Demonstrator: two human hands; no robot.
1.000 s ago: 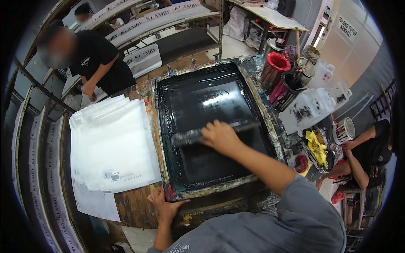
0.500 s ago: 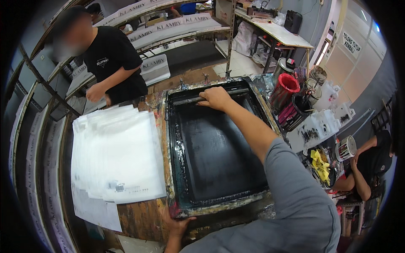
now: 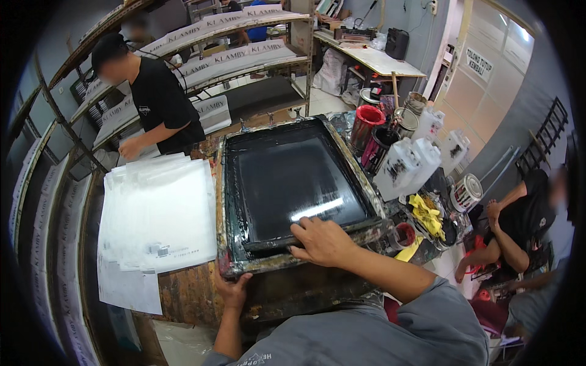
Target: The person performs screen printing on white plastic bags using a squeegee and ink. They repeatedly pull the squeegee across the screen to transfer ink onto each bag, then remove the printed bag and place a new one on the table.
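Squeegee [image 3: 273,245] is held by right hand [image 3: 325,241], left hand [image 3: 232,290] against frame [image 3: 268,263].

Above the frame [image 3: 262,263], open air runs from the right hand [image 3: 326,242] at the near end to the clamps [image 3: 271,117] at the far edge; cans [image 3: 368,125] and jugs [image 3: 400,168] crowd the right side, low paper [image 3: 155,213] lies along the left, and the left hand [image 3: 232,291] blocks the near left corner

A head-worn fisheye looks down from close above the hands [image 3: 323,243] and framed screen [image 3: 287,177].
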